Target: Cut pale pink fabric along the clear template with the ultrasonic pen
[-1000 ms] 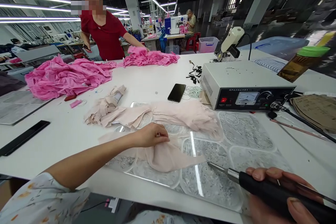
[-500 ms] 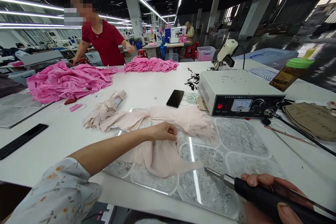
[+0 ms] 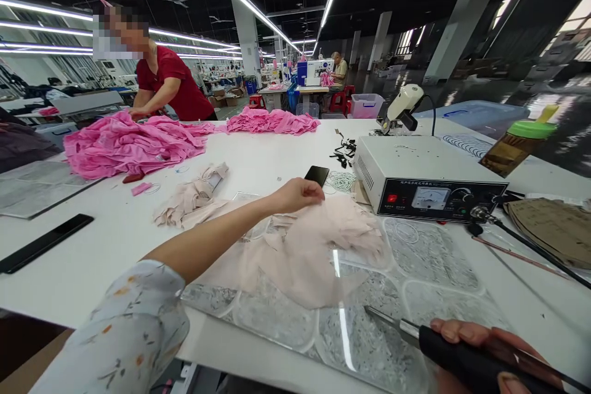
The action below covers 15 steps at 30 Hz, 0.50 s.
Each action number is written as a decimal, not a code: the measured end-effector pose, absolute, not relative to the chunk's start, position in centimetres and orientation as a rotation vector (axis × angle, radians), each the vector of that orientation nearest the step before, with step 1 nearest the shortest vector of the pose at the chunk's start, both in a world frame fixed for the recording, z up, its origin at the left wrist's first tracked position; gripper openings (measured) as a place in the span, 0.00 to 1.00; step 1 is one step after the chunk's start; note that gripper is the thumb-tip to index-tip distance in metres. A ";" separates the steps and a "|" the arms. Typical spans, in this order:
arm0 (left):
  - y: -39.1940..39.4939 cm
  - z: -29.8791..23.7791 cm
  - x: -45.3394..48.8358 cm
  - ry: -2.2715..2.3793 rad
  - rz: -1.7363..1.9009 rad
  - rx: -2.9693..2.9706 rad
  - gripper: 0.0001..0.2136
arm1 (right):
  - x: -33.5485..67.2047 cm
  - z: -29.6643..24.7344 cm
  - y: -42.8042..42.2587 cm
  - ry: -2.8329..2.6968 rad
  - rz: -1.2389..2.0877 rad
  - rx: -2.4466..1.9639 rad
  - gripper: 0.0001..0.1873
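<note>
My left hand [image 3: 298,193] is pinched on the pale pink fabric [image 3: 300,246] and holds its far edge lifted above the clear plastic sheet [image 3: 406,271] on the white table [image 3: 115,240]. At the lower right, my right hand [image 3: 480,351] grips a black-handled tool [image 3: 462,363] whose metal tip [image 3: 383,318] hovers just over the sheet, short of the fabric. More pale pink pieces [image 3: 194,194] lie bunched to the left.
A white control box [image 3: 425,178] with a meter stands right of centre, a black phone [image 3: 316,175] beside it. Pink garment piles [image 3: 129,141] lie at the far left, where a person in red [image 3: 168,83] leans over them. A black strip [image 3: 44,243] lies left.
My left hand has risen and moved away from me, pulling the pale pink fabric up and spreading it. The right hand with the tool has stayed low at the right. The person in red moved left.
</note>
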<state>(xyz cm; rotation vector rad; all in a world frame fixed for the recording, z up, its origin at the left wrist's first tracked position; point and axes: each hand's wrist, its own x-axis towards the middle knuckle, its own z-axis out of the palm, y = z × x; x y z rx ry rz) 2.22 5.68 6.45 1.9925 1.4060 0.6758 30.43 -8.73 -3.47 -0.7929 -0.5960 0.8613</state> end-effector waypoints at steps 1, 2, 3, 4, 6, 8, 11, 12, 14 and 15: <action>6.6 6.4 2.4 1.458 0.709 2.018 0.06 | 30.5 -3.5 -8.7 -0.598 0.852 -0.789 0.14; 7.2 6.3 2.6 1.497 0.734 2.047 0.08 | 30.5 -3.5 -8.6 -0.602 0.840 -0.786 0.14; 7.3 6.3 2.8 1.516 0.745 2.081 0.09 | 30.7 -3.6 -8.6 -0.607 0.833 -0.787 0.14; 6.9 6.2 2.9 1.511 0.738 2.122 0.09 | 30.8 -3.7 -8.6 -0.613 0.833 -0.790 0.14; 4.7 5.9 3.1 1.422 0.661 2.220 0.08 | 31.2 -4.0 -8.7 -0.641 0.852 -0.792 0.13; 1.2 5.2 3.0 1.239 0.496 2.309 0.07 | 31.4 -4.2 -8.9 -0.672 0.882 -0.795 0.13; -3.9 3.2 2.2 1.064 0.217 2.487 0.14 | 31.4 -4.0 -9.0 -0.694 0.878 -0.791 0.12; -5.1 2.5 1.8 1.077 0.130 2.591 0.13 | 31.3 -3.9 -9.0 -0.691 0.866 -0.788 0.12; -6.7 1.5 1.2 1.116 0.046 2.663 0.06 | 31.4 -3.9 -9.0 -0.690 0.853 -0.783 0.12; -7.1 1.3 0.9 1.120 0.026 2.665 0.06 | 31.4 -4.0 -8.9 -0.693 0.861 -0.783 0.11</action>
